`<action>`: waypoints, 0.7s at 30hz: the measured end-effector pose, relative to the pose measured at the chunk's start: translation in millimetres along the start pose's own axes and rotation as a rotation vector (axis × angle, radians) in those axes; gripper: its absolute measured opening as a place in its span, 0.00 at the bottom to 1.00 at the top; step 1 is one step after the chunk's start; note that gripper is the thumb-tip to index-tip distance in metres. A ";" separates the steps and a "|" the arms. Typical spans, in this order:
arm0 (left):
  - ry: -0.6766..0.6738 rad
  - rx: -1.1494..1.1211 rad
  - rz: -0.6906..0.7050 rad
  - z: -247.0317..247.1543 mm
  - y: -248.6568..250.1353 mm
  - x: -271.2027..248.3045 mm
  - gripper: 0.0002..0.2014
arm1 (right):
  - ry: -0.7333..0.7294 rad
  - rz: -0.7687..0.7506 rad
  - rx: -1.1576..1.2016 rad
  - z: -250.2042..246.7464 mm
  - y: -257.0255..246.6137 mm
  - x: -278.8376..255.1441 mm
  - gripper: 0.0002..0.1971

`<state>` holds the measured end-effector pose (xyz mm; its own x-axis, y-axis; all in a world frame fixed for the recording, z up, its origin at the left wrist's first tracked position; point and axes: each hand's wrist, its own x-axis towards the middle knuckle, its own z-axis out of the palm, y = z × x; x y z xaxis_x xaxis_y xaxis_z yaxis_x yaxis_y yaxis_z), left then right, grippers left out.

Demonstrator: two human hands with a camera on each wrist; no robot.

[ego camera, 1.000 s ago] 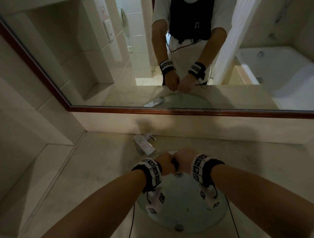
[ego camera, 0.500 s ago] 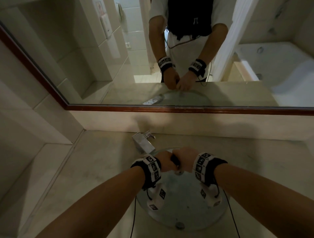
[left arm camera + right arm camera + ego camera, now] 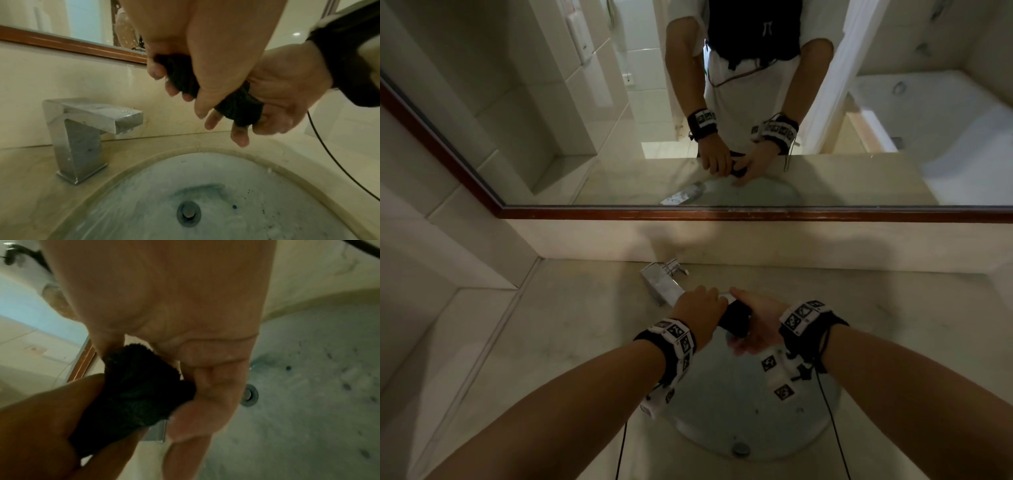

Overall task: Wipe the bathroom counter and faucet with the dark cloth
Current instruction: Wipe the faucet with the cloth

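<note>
Standing far-left on the counter (image 3: 571,329): faucet (image 3: 82,129), untouched | left hand (image 3: 698,310) gripped the bunched dark cloth (image 3: 734,318) above the basin (image 3: 205,203) | right hand (image 3: 756,323) cupped the cloth's other end, fingers partly extended

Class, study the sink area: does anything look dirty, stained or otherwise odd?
Yes. The sink has a bluish stain around its drain and dark specks scattered on its right wall, so it looks dirty. The faucet carries water drops.
</note>
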<state>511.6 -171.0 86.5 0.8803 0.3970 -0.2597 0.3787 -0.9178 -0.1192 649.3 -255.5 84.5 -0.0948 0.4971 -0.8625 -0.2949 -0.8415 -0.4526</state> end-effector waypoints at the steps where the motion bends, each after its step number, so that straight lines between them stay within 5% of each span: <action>1: 0.014 0.033 0.030 -1.3 0.9 0.1 0.16 | -0.012 -0.031 0.034 1.6 1.1 0.6 0.41; 7: 0.012 0.028 -0.014 0.6 6.3 -0.6 0.21 | 0.114 -0.093 0.040 8.4 0.0 29.5 0.27; 11: -0.098 -0.408 -0.210 6.1 10.8 0.2 0.11 | 0.417 -0.264 -0.208 15.6 -2.3 35.8 0.10; 14: -0.240 -0.686 -0.267 12.5 15.0 3.5 0.03 | 0.542 -0.314 -0.371 20.7 1.0 41.0 0.09; 18: -0.401 -1.283 -0.431 23.2 14.0 -5.5 0.09 | 0.498 -0.308 -0.761 19.8 8.3 42.8 0.12; 21: -0.499 -1.571 -0.468 27.9 9.6 -14.8 0.09 | 0.612 -0.372 -0.753 29.1 3.6 41.1 0.11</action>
<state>494.2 -185.5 62.5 0.5692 0.2971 -0.7666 0.7225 0.2643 0.6389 616.6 -231.9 54.0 0.4414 0.7371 -0.5117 0.4836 -0.6757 -0.5563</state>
